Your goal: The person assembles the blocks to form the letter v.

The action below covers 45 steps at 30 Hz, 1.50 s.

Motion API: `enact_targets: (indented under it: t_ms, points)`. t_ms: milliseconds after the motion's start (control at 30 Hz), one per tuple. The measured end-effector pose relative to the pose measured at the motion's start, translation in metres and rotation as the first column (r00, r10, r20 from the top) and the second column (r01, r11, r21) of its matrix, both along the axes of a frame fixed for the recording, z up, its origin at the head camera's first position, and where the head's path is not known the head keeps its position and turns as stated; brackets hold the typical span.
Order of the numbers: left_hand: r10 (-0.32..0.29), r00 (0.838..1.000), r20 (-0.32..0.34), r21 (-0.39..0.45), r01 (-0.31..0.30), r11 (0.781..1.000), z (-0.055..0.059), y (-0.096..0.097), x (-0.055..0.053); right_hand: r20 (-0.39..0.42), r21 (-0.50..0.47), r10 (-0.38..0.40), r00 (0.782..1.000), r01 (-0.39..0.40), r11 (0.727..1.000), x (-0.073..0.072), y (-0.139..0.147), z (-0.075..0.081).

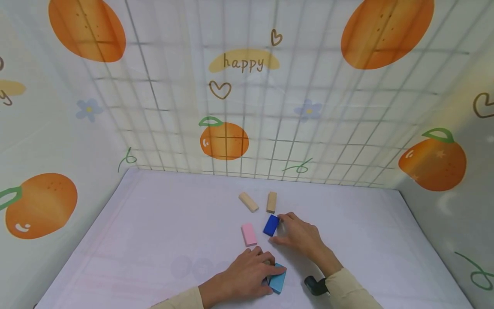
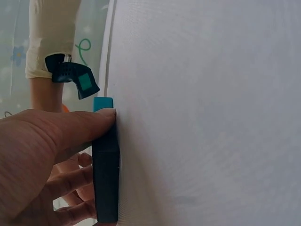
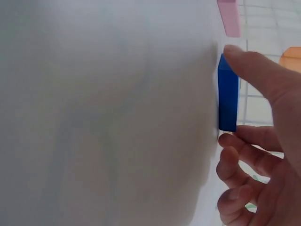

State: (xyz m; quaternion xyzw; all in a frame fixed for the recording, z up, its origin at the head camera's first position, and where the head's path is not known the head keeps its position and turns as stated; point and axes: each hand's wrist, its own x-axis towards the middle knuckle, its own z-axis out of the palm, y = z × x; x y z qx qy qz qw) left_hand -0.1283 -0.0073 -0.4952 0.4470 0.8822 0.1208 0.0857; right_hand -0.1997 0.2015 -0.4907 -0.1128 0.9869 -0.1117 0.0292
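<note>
My left hand (image 1: pixel 248 274) grips a light blue block (image 1: pixel 278 281), triangular from above, at the front of the table. In the left wrist view its teal end (image 2: pixel 103 102) shows beyond the thumb, and its near side is dark. The fingers hide part of it. My right hand (image 1: pixel 302 236) pinches a dark blue rectangular block (image 1: pixel 272 225) lying on the table. In the right wrist view the thumb is at one end of this block (image 3: pixel 228 99) and the index finger at the other. A pink block (image 1: pixel 248 234) lies just left of it.
Two plain wooden blocks (image 1: pixel 248 201) (image 1: pixel 272 202) lie farther back on the white table (image 1: pixel 154 223). A patterned curtain (image 1: pixel 247 107) over a wire grid stands behind, with side walls left and right. A dark wrist camera (image 1: pixel 315 286) sits under the right sleeve.
</note>
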Motion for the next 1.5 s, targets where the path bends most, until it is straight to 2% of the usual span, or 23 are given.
enact_targets:
  t_ms: [600, 767, 933, 1500]
  points:
    - [-0.017, 0.998, -0.059, 0.028, 0.019, 0.999, 0.0, 0.0, 0.001, -0.002, 0.031, 0.007, 1.0, -0.007, 0.999, -0.003, -0.006, 0.0]
    - [-0.007, 0.999, -0.041, 0.024, 0.008, 1.0, 0.001, 0.0, 0.0, 0.0, 0.044, 0.013, 1.0, -0.013, 0.999, -0.003, -0.006, 0.005]
    - [-0.002, 1.0, -0.021, 0.028, 0.003, 1.0, 0.001, 0.0, 0.0, -0.018, 0.015, 0.016, 1.0, -0.016, 1.0, 0.002, -0.004, 0.011]
    - [0.008, 1.0, -0.022, 0.02, -0.008, 1.0, -0.001, 0.0, 0.001, -0.031, -0.042, 0.02, 0.999, -0.021, 0.999, 0.015, 0.008, 0.013]
